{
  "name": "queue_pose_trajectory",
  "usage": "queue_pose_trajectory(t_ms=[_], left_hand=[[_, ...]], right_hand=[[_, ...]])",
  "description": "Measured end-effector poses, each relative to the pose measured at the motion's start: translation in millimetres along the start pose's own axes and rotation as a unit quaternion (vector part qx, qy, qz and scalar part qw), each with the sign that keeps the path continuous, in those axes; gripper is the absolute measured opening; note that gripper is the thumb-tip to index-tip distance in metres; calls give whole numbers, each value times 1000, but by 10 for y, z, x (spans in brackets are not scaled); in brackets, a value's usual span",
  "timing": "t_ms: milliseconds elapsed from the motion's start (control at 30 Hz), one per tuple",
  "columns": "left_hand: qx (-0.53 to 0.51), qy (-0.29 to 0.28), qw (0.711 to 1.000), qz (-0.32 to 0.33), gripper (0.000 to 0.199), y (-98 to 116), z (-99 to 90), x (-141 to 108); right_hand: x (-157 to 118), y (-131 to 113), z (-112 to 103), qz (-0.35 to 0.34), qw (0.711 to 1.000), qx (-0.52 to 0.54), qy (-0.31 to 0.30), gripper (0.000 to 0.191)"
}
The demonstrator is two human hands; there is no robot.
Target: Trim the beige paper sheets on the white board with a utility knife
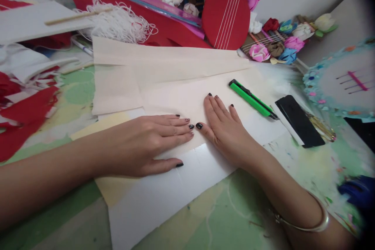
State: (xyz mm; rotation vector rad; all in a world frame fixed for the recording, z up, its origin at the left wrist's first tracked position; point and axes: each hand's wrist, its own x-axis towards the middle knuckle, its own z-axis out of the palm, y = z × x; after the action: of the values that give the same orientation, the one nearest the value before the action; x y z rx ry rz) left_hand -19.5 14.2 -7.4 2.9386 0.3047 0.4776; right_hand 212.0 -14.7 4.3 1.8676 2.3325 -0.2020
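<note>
My left hand (155, 140) lies flat, fingers stretched toward the right, on a cream sheet of paper (117, 82). Beside it my right hand (224, 125) presses flat on the same pale sheets, its thumb almost meeting the left fingertips. Neither hand holds anything. The cream sheet has fold lines and a flap along its far side. Below it are a white sheet (164, 199) and a yellowish sheet (114, 187), partly covered by my left hand and arm. A green utility knife (253, 99) rests on the paper just beyond my right hand.
A black flat object (299, 121) and scissors (322, 127) lie at the right. White string (120, 21), a white board (32, 21) and red scraps (32, 113) crowd the left. Behind stand a red paper instrument with strings (225, 15) and paper flowers (288, 41).
</note>
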Motion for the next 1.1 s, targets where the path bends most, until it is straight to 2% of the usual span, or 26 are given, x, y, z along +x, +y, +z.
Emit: queue_pose_trajectory(t_ms=[200, 300, 433, 533, 700, 933, 1100], left_hand=[[21, 17, 999, 18, 46, -11, 10, 7], [44, 49, 997, 33, 43, 40, 18, 22], [42, 95, 993, 61, 30, 138, 17, 33], [27, 79, 995, 63, 30, 172, 10, 34], [2, 59, 997, 46, 33, 150, -4, 40], [-30, 79, 996, 35, 29, 131, 4, 37], [-36, 70, 997, 28, 29, 117, -3, 37]], right_hand=[[-4, -7, 41, 6, 1000, 8, 18, 74], [-18, 4, 54, 19, 999, 23, 41, 79], [-80, 77, 67, 11, 995, 70, 69, 81], [-136, 133, 88, -6, 995, 55, 80, 79], [-155, 145, 115, -20, 998, 2, 57, 79], [-132, 138, 101, -21, 999, -22, 37, 78], [-140, 151, 107, -32, 998, -16, 48, 76]])
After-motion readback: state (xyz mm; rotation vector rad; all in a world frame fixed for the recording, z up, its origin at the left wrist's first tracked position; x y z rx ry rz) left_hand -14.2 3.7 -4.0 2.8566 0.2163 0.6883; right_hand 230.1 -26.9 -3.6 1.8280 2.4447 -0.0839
